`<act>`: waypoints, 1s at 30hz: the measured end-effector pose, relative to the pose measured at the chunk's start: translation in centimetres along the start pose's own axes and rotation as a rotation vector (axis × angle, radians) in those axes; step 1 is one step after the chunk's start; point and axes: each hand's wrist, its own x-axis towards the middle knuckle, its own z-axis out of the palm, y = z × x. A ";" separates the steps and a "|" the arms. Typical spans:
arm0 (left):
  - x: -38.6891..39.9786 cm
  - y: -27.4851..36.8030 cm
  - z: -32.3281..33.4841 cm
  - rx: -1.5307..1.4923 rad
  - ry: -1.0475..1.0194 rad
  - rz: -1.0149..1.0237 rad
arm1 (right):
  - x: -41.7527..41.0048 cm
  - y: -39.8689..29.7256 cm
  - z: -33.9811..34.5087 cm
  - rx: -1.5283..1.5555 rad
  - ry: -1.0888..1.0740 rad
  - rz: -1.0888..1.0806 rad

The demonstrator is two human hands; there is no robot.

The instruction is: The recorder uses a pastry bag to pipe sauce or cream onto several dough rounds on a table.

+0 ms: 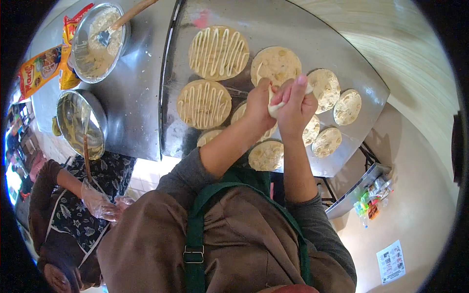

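My left hand (259, 102) and my right hand (297, 106) close together around a piping bag (274, 104) of pale cream, over a round flat dough base (275, 64) that bears a short cream line at its left side. To the left, two larger rounds, an upper one (218, 53) and a lower one (204, 104), carry zigzag cream lines. Right of my hands lie several smaller rounds with a lumpy surface, such as one (324, 89) near my right hand. Another round (266, 155) sits below, between my forearms. My arms partly hide further rounds.
On the metal table (143, 95) at left stand a metal bowl with batter (91, 60) and a wooden-handled tool, a second smeared bowl (71, 135), and printed food packets (40, 71). A co-worker's gloved hands (99, 201) are at lower left. Bagged items (372, 201) lie at right.
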 end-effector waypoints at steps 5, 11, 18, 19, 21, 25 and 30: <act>-1.8 0.3 1.9 0.047 0.186 -0.021 | -0.5 0.5 -0.2 0.003 -0.011 0.039; 0.5 2.0 5.5 0.108 0.136 0.097 | 3.2 -0.1 0.6 -0.003 0.114 -0.105; 0.3 0.8 3.7 0.074 0.119 0.032 | 1.8 0.4 0.0 -0.050 0.136 -0.077; -0.2 0.1 3.0 0.070 0.155 0.046 | 0.9 0.5 -0.2 -0.054 0.123 -0.030; -0.9 -1.0 1.0 0.068 0.194 0.060 | -0.7 1.0 -0.6 -0.078 0.130 0.011; -1.5 -2.2 -1.4 0.055 0.154 -0.005 | -2.2 1.5 -1.1 -0.083 0.081 0.045; 0.6 -1.3 1.9 0.079 0.141 0.068 | 0.3 0.8 -0.8 -0.016 0.184 -0.022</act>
